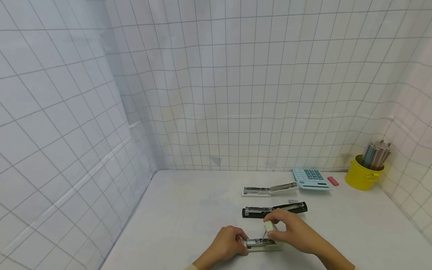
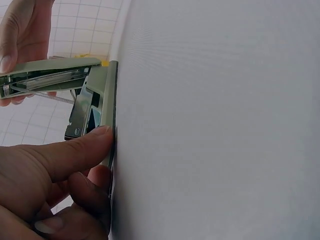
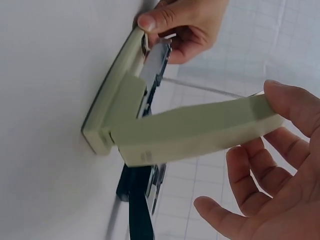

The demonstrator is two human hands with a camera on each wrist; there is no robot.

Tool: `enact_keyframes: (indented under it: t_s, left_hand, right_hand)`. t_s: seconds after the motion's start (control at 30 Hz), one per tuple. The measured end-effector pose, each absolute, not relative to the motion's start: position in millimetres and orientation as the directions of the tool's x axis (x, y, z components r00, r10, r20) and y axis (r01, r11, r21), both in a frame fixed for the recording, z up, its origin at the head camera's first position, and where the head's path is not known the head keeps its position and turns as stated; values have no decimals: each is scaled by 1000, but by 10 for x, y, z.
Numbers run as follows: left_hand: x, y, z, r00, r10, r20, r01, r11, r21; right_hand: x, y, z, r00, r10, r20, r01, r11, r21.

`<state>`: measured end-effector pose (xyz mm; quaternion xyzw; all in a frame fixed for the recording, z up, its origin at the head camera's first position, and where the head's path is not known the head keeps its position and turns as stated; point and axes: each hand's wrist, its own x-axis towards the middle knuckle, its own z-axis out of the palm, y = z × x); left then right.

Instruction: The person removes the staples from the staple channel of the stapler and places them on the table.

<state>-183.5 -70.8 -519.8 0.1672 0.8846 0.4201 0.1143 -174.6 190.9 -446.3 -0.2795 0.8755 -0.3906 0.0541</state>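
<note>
Hands work on a green stapler at the near edge of the white table, just in front of the person. The left hand pins the stapler's base down at its left end: in the left wrist view the thumb presses along the base edge and the fingers curl under it. The right hand holds the green cover swung up off the base; in the right wrist view the thumb lies on the cover's tip while the other fingers hang spread and loose beneath it. The metal staple channel lies exposed, with the thin pusher spring stretched from it to the raised cover.

Judging from this, the step in hand is opening the stapler, and the cover looks only part of the way up. The next move would call for a steady grip on the base while the cover swings further, without kinking the spring.

Farther off lie a black stapler and, beyond it, a white stapler, both opened flat. At the far right sit a calculator, a pink eraser and a yellow cup of pencils, near the gridded wall.
</note>
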Motion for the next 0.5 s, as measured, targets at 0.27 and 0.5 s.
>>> enact_keyframes:
  t_s: [0.27, 0.5]
  left_hand:
    - [-1834, -711, -5196, -919, 390, -62, 202, 600, 774]
    - [-1846, -714, -5186, -914, 398, -83, 193, 605, 772]
  right_hand:
    - [-1723, 2117, -4357, -866, -497, 58, -372, 562, -739]
    - [-1708, 2322, -4356, -872, -489, 33, -343, 559, -755]
